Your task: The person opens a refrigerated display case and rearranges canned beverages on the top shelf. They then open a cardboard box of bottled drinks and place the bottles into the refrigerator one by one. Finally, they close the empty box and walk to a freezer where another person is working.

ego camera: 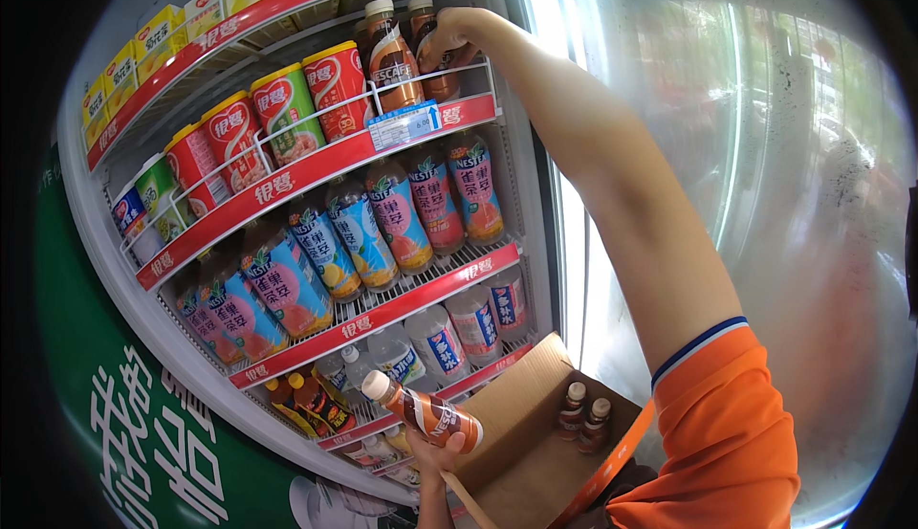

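My left hand (439, 454) holds a brown Nescafé coffee bottle (430, 414) with a cream cap, tilted in front of the lower shelves. Up at the right end of the second shelf, my right hand (453, 37) has its fingers around another brown coffee bottle (441, 88), whose top is hidden by the hand. Just left of it stands an upright Nescafé bottle (393, 66) behind the wire guard. An open cardboard box (516, 482) sits below, beside my left wrist, with two small-looking coffee bottles (594, 425) standing in its far corner.
Red and green cans (287, 106) line the second shelf to the left. Nestea bottles (398, 217) fill the shelf beneath, and clear drink bottles (437, 342) stand lower. A white wire guard (323, 109) edges the second shelf. The glass door (774, 192) stands at the right.
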`<state>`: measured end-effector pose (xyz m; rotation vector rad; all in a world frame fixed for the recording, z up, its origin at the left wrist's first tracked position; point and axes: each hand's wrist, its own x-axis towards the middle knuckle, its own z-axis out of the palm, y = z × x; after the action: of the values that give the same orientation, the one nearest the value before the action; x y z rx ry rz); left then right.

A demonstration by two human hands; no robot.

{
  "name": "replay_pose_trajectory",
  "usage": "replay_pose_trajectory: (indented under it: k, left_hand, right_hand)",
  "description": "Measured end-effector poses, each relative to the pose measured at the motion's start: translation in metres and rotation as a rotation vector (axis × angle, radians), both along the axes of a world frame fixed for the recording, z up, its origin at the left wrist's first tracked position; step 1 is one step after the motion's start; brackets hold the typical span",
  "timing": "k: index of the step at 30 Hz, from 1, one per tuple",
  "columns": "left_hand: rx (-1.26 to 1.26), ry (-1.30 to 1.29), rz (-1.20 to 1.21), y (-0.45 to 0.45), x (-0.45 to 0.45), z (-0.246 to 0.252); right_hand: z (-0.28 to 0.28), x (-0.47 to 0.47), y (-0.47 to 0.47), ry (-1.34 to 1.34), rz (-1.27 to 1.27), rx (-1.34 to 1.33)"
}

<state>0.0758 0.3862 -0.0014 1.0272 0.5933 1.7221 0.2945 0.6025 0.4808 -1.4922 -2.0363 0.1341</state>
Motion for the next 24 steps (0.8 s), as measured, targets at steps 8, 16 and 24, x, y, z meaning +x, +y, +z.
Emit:
replay_pose_trajectory:
  k: [8,16,24]
  left_hand:
    - [0.142,0.144,0.03,-0.011,0.003,0.019]
    - [0.14,0.234,0.157,-0.03,0.019,0.039]
    - [0.121,0.251,0.178,-0.033,0.018,0.036]
  right_hand:
    - [-0.006,-0.007,0.007,-0.078,-0.14,0.292]
    - [-0.023,-0.005,0.006,0.654,0.173,0.205]
    - [-0.032,-0.02,0.0,0.23,0.18,0.44]
